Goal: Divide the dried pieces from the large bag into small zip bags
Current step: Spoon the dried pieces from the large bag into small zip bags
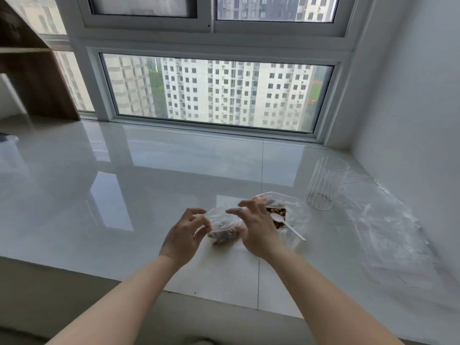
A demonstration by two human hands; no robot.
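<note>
A small clear zip bag [222, 226] with a red seal line and dark dried pieces in its bottom sits between my hands on the white sill. My left hand [185, 236] pinches the bag's left top edge with curled fingers. My right hand [256, 229] holds the right side of its mouth, fingers spread above it. Behind my right hand lies the large clear bag [286, 207] with brown dried pieces, partly hidden. A white plastic spoon [286, 222] rests in its opening, handle pointing toward me and right.
A ribbed clear glass [326, 186] with a few crumbs stands right of the large bag. Flat empty plastic bags [383, 225] lie along the right wall. The glossy sill [124, 183] ends at the window behind and at an edge near me. A wooden shelf [32, 70] stands far left.
</note>
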